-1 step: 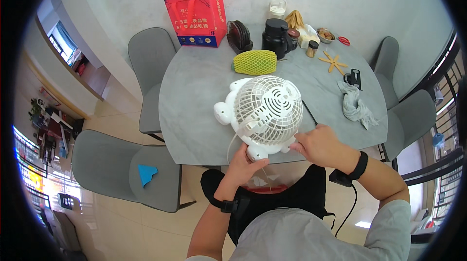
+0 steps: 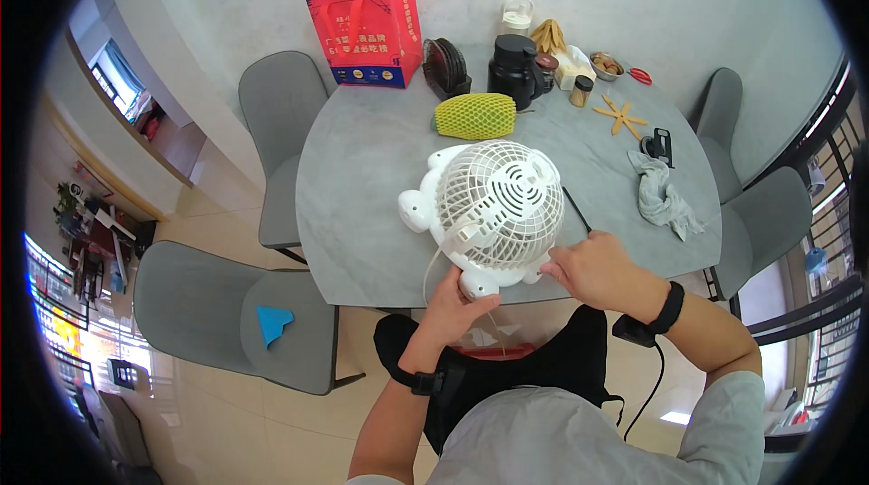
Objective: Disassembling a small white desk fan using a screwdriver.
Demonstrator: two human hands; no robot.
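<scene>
The person's bare left arm (image 2: 387, 435) comes up from the bottom edge and leans a little to the right. At its end, past the left wrist (image 2: 422, 360), the left hand (image 2: 448, 309) has its thumb pointing to the right and its fingers pointing up and away from the body. The bare right arm (image 2: 701, 322) bends at the elbow (image 2: 744, 356) and reaches to the left. The right hand (image 2: 597, 266) has curled fingers, with their tips hidden, and its thumb points left. The two hands are near each other but not touching.

A red bag (image 2: 367, 33) stands at the table's (image 2: 362, 204) far left edge; a crumpled cloth (image 2: 663, 195) lies near its right edge.
</scene>
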